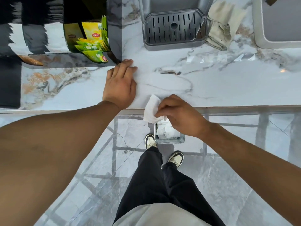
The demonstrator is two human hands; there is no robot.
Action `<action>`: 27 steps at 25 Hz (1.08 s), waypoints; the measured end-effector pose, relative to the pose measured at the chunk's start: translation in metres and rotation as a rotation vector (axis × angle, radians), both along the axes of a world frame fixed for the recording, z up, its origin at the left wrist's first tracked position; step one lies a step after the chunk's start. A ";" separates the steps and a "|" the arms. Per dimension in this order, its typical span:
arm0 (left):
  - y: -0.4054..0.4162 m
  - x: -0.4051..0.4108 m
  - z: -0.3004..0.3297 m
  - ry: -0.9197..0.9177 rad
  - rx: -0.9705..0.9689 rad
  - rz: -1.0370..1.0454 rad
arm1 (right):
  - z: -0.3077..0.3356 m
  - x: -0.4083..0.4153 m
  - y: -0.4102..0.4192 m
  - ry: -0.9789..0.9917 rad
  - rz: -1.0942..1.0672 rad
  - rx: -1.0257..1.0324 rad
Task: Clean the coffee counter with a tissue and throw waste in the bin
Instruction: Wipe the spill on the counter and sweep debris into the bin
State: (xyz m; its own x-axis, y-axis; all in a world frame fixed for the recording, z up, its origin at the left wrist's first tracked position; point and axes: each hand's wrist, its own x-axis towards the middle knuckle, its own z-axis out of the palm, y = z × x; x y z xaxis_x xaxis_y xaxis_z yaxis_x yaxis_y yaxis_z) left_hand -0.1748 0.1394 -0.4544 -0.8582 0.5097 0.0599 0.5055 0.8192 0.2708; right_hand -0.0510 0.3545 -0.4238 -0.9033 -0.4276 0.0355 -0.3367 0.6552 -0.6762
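My right hand [179, 115] pinches a white tissue [152, 108] just past the front edge of the marble counter [219, 87]. The tissue hangs directly over a small metal bin [169, 140] on the floor, which holds crumpled white tissues [166, 130]. Palm down, my left hand [121, 84] rests flat on the counter with its fingers spread, beside the tissue and apart from it.
A coffee machine's grey drip tray [174, 28] stands at the back of the counter, with a beige cloth [223, 28] to its right. A holder with yellow and green Lipton tea bags [92, 39] stands back left. My feet are beside the bin.
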 end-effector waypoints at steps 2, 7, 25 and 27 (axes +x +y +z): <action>0.001 0.000 0.000 -0.009 0.000 -0.001 | 0.000 -0.026 0.014 0.068 -0.214 0.016; 0.000 0.000 -0.002 0.004 0.015 -0.004 | -0.012 -0.072 0.042 0.022 -0.856 0.178; 0.002 0.009 0.010 0.007 0.104 -0.047 | 0.001 -0.062 -0.025 0.174 -0.379 0.058; 0.012 0.004 0.020 -0.254 0.329 0.169 | 0.004 -0.064 -0.026 0.185 -0.354 0.076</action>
State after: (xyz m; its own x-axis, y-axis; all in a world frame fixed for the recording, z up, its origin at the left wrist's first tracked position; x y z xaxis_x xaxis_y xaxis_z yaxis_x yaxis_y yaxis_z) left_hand -0.1711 0.1510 -0.4344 -0.9364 0.3497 -0.0283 0.2552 0.7341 0.6292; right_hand -0.1154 0.3287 -0.4201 -0.9765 -0.0990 0.1914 -0.1927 0.7984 -0.5704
